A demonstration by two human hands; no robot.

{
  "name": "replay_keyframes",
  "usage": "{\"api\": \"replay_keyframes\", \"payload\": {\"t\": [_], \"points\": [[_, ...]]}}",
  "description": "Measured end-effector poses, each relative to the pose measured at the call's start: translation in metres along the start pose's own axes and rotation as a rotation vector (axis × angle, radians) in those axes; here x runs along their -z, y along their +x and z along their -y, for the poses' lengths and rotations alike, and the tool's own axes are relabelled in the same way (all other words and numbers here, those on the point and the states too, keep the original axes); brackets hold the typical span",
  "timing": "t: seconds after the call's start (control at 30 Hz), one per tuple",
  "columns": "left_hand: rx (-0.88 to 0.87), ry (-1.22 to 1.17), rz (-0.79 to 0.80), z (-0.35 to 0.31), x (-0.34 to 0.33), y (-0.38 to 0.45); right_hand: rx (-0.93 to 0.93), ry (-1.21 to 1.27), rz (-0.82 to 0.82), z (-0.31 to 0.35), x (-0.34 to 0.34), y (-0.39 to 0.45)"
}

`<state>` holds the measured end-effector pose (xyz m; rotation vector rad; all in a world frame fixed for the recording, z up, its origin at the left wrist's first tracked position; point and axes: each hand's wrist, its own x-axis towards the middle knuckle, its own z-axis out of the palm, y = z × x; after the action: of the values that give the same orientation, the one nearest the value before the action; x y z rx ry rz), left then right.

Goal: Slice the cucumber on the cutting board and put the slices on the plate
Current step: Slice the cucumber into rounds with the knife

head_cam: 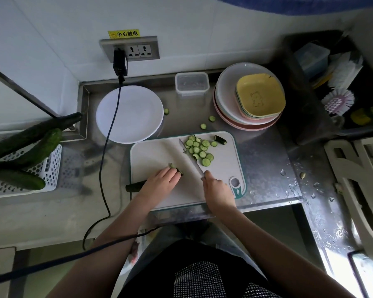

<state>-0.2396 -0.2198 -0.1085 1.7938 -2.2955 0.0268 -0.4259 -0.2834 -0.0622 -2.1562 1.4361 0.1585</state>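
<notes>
Gripping the knife [192, 161] handle, the right hand [219, 191] angled its blade up-left across the cutting board [157, 151], beside the slices [199, 149]. Left hand [162, 181] lay palm-down, fingers curled over the cucumber [136, 186], pinning it to the board. Behind sat the white plate [129, 114] on the desk [265, 155], holding no slices.

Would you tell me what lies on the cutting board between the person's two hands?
In the head view, only bare cutting board lies between the left hand, on the cucumber, and the right hand.
</notes>
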Motion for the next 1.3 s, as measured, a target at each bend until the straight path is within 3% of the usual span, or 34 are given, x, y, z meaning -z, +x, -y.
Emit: {"api": "replay_keyframes", "payload": {"t": [0.3,0.63,0.8,1.13,1.3], "points": [[-0.065,0.040,0.023,0.002,0.001,-0.002,0.142,0.009,0.125,0.009,-0.001,0.012],[-0.166,0.048,0.047,0.003,0.003,-0.003,0.330,-0.152,0.226,-0.002,0.021,0.048],[-0.178,0.061,0.035,0.005,0.004,-0.002,0.326,-0.223,0.277,-0.004,0.033,0.061],[-0.160,0.028,0.114,0.005,0.000,-0.007,0.328,-0.062,0.174,0.001,0.029,0.063],[-0.167,0.031,0.099,0.006,-0.001,-0.007,0.386,-0.256,0.224,0.005,0.026,0.066]]}}
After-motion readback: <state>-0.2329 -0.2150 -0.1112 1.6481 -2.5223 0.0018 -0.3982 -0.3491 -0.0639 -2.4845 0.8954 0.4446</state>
